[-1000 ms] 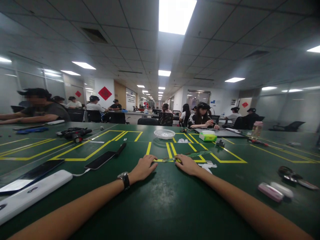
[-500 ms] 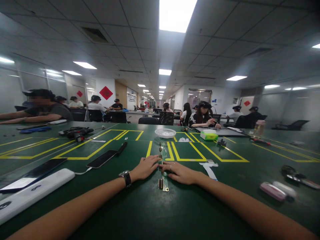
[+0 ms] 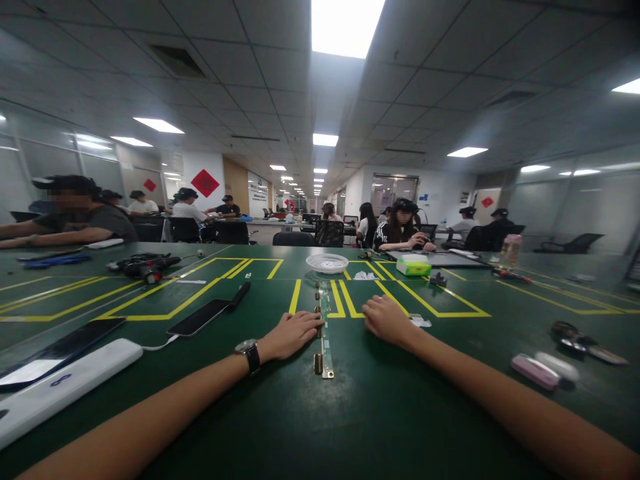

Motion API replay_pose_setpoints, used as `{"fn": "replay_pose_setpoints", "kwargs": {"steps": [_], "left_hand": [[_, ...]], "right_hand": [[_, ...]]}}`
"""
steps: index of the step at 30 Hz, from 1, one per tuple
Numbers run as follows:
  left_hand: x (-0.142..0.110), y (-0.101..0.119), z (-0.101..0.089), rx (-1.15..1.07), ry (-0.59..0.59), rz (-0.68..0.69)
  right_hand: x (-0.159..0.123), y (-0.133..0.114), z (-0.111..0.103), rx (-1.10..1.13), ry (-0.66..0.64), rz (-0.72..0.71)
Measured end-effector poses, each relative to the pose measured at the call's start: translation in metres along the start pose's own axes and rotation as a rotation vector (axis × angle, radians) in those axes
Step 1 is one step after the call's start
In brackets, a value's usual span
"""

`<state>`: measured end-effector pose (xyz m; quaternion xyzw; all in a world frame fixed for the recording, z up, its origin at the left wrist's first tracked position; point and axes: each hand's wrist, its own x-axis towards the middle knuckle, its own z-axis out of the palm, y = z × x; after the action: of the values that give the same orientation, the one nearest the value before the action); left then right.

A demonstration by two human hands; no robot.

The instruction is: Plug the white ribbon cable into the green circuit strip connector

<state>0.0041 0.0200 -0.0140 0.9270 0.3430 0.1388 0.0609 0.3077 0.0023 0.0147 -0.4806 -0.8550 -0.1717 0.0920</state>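
Observation:
A long, narrow green circuit board (image 3: 327,347) with several brass-coloured parts along its left edge lies lengthwise on the green table, pointing away from me. My left hand (image 3: 290,335), with a watch at the wrist, lies flat with outstretched fingers, the fingertips touching the board's left edge near its middle. Apart from the board, to its right, my right hand (image 3: 386,320) rests with its fingers curled in; whether anything is inside them is hidden. A piece of white paper (image 3: 420,321) shows just beyond my right wrist.
A white basket (image 3: 327,263) stands farther back, with a tissue pack (image 3: 414,265) to its right. On the left lie a phone (image 3: 197,318) on a cable and a white power strip (image 3: 70,387). A pink case (image 3: 534,371) lies at right. Other people sit around the room.
The board has turned from lying crosswise to pointing away from me. My right hand has let go of it and moved right, its fingers curling. My left hand stays at the board.

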Motion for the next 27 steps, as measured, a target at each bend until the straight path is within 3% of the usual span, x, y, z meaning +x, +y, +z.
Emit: {"fn": "replay_pose_setpoints", "kwargs": {"steps": [3,6,10,17,22,27], "left_hand": [[0.0,0.0,0.001,0.004,0.032,-0.008],[0.0,-0.001,0.004,0.012,0.055,-0.017],[0.0,-0.001,0.004,-0.01,0.034,-0.023],[-0.001,0.005,-0.002,-0.024,0.033,-0.034],[0.001,0.001,-0.001,-0.084,0.108,-0.067],[0.021,-0.018,-0.003,-0.061,0.194,-0.15]], "right_hand": [[-0.023,0.041,0.0,-0.126,-0.096,0.391],[-0.042,0.062,0.005,-0.162,-0.174,0.535],[-0.036,0.058,0.016,-0.105,-0.142,0.371],[0.037,0.042,0.047,0.234,-0.019,0.02],[0.085,0.027,0.064,0.341,0.045,-0.024],[0.099,0.017,0.075,0.387,0.091,-0.04]]}}
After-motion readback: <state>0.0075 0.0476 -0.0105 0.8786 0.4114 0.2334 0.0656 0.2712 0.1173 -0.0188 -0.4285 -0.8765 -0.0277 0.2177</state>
